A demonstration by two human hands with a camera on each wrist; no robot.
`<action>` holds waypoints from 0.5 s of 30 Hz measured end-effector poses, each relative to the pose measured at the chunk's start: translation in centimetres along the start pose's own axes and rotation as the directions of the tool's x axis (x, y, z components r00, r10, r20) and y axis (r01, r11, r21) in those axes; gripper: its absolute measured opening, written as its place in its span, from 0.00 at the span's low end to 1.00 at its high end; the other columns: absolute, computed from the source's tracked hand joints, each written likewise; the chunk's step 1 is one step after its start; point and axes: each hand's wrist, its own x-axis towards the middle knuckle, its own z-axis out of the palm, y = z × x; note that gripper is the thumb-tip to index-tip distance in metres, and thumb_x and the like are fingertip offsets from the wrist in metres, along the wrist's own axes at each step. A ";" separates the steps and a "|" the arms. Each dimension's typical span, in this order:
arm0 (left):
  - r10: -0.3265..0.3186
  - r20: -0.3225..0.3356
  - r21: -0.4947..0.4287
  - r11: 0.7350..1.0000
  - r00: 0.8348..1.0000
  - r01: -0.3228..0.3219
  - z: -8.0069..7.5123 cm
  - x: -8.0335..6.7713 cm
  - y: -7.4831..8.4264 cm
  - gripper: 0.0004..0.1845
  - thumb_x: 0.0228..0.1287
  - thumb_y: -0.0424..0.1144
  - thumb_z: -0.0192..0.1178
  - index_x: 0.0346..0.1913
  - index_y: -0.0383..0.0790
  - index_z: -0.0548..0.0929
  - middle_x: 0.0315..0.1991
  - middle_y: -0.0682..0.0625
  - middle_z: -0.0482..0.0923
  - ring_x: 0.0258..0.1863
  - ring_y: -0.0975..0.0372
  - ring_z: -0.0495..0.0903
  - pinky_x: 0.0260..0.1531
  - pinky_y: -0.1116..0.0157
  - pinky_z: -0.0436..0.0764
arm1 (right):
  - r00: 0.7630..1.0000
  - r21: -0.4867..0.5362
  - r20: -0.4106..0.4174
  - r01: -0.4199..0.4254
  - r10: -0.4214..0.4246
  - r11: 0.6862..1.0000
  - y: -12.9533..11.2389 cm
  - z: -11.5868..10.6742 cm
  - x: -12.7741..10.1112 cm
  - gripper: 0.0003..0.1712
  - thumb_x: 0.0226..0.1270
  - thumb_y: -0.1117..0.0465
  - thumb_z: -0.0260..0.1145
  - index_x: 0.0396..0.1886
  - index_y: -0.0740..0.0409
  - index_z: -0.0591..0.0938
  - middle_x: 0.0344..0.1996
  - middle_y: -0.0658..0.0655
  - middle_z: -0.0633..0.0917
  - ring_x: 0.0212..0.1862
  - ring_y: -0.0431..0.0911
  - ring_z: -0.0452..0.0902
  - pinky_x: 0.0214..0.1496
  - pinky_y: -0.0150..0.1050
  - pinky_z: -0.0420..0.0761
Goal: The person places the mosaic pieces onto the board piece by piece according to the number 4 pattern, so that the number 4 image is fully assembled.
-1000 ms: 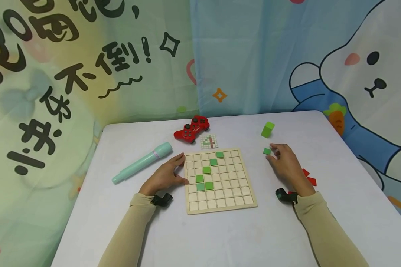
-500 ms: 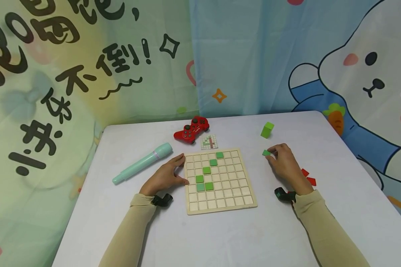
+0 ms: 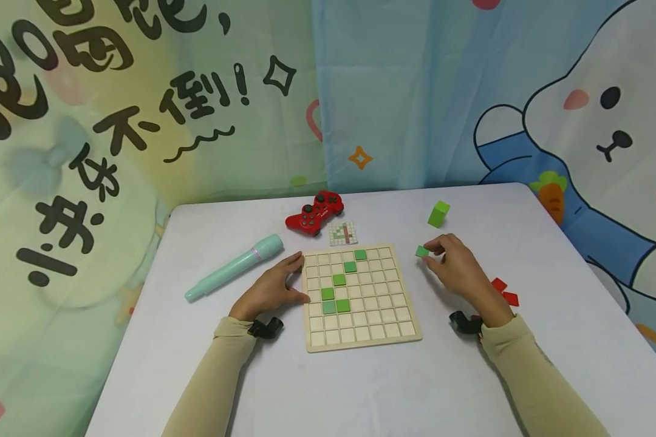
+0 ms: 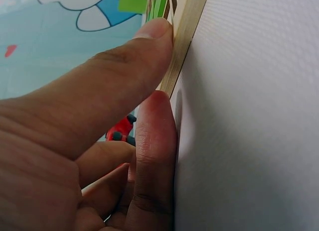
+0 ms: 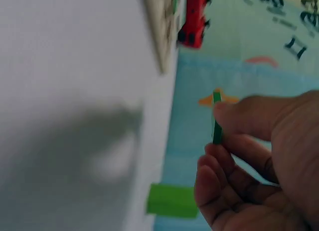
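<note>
Nearest the person, the left hand (image 3: 270, 290) lies on the white table (image 3: 361, 388) with its fingers nearly straight, holding nothing; the thumb tip (image 4: 154, 34) and a finger press against the left edge of the wooden grid board (image 3: 359, 296), steadying it. The board sits between the two hands, and six green tiles already lie in its cells, running in a diagonal from the lower left toward the top middle. Just right of the board, the right hand (image 3: 459, 273) pinches a small green tile (image 3: 422, 251) between thumb and fingertips, clear of the table, as the right wrist view shows it edge-on (image 5: 217, 119). The tile lies to the right of the board's upper right corner, near it but apart, so the board is to the left of this hand and the right hand is much the nearer one to the tile. Behind that hand lie red tiles (image 3: 503, 291). Farther back stand a green block (image 3: 438, 213), a pattern card (image 3: 342, 233), a red game controller (image 3: 314, 213) and a mint toy microphone (image 3: 234, 267).
</note>
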 end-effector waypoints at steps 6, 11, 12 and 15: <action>-0.006 -0.003 0.019 1.000 1.000 0.006 -0.1 0.1 0.3 0.58 0.56 0.43 0.83 0.85 0.41 0.59 0.88 0.51 0.54 0.87 0.52 0.55 0.83 0.49 0.61 | 0.977 -0.015 0.059 0.207 -0.206 0.978 -3.0 0.1 -1.4 0.17 0.73 0.64 0.72 0.58 0.61 0.80 0.52 0.61 0.82 0.48 0.52 0.78 0.49 0.45 0.81; -0.033 0.007 0.009 0.999 0.999 0.033 0.1 0.1 0.2 0.58 0.56 0.43 0.83 0.85 0.43 0.59 0.88 0.53 0.53 0.86 0.53 0.58 0.83 0.49 0.62 | 0.925 0.019 0.157 0.348 -0.346 0.937 -4.7 1.9 -2.5 0.16 0.71 0.65 0.74 0.56 0.58 0.82 0.52 0.56 0.83 0.54 0.49 0.80 0.57 0.50 0.86; -0.036 0.006 0.008 0.999 0.999 0.036 0.2 0.1 0.2 0.58 0.56 0.43 0.83 0.85 0.43 0.59 0.88 0.53 0.53 0.84 0.53 0.60 0.82 0.49 0.63 | 0.915 0.028 0.184 0.361 -0.360 0.932 -5.0 2.4 -2.6 0.16 0.71 0.65 0.74 0.55 0.57 0.82 0.53 0.55 0.83 0.55 0.49 0.80 0.58 0.50 0.86; -0.032 -0.001 0.008 0.999 0.999 0.032 0.3 0.2 0.1 0.58 0.56 0.43 0.83 0.85 0.43 0.59 0.88 0.53 0.53 0.78 0.53 0.69 0.81 0.49 0.65 | 0.889 0.056 0.261 0.376 -0.377 0.925 -5.7 3.6 -2.6 0.14 0.71 0.64 0.73 0.53 0.56 0.83 0.52 0.53 0.83 0.55 0.46 0.80 0.60 0.47 0.85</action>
